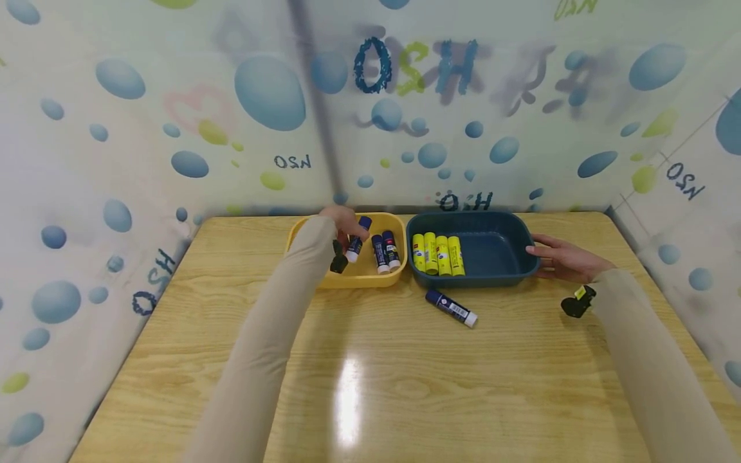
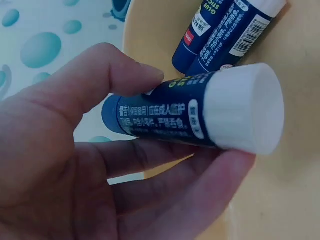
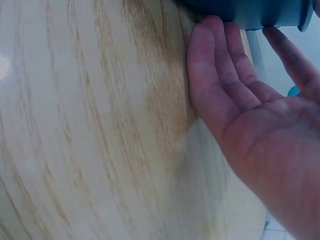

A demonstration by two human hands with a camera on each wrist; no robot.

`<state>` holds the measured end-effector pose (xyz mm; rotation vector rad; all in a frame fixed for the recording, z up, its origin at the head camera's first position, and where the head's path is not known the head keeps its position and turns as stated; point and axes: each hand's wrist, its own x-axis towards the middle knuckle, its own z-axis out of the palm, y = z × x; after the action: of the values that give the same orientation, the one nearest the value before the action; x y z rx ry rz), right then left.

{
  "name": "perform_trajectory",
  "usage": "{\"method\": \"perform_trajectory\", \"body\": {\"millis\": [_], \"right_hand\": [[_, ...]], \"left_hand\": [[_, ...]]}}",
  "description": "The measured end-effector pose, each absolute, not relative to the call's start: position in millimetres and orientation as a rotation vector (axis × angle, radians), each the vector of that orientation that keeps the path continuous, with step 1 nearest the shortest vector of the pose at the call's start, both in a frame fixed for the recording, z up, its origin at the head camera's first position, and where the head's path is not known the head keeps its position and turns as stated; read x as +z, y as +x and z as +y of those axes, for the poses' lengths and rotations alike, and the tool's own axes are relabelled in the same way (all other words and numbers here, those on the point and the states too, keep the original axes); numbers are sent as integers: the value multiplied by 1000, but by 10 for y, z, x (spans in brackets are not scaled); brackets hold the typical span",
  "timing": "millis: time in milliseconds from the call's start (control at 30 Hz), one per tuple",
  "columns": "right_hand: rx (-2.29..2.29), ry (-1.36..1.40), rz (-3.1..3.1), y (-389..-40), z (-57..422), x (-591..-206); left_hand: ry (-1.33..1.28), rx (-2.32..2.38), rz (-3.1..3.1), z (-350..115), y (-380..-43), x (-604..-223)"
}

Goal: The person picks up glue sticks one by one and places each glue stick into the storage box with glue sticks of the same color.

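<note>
My left hand (image 1: 345, 223) is over the yellow bin (image 1: 347, 281), pinching a navy glue stick (image 2: 165, 111) between thumb and fingers. The stick's white end (image 2: 247, 109) points away from the palm in the left wrist view. Two more navy glue sticks (image 1: 384, 251) lie side by side in that bin. At the right end of a dark blue bin (image 1: 492, 251), my right hand (image 1: 567, 260) holds the rim, thumb over the edge and fingers (image 3: 227, 65) against the outer wall. Several yellow glue sticks (image 1: 438, 254) lie in a row in the blue bin's left part.
Another navy glue stick (image 1: 451, 308) lies on the wooden table (image 1: 405, 379) in front of the blue bin. Both bins stand side by side near the back edge, close to a patterned wall covering (image 1: 382, 154). More of this covering rises at both sides.
</note>
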<state>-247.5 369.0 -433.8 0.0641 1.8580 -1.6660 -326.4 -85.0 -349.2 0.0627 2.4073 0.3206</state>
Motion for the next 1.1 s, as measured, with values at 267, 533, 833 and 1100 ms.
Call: {"method": "perform_trajectory", "body": {"millis": [267,533,833,1100], "right_hand": [[-1673,61,1852,-2483,3710,-4353],[-1669,48,1850,-2494,3726,-4382],[-1663,53,1836,-2489,3688,-4353],[-1660,58,1843,-2488,3706,-4370]], "left_hand": [[12,313,2398,-781,-3367,-3614],[-111,432,2308,-791,-3420,-3819],[7,336,2321,-760,-3420,-3902],[6,382,2265,-754,-3423,-3813]]}}
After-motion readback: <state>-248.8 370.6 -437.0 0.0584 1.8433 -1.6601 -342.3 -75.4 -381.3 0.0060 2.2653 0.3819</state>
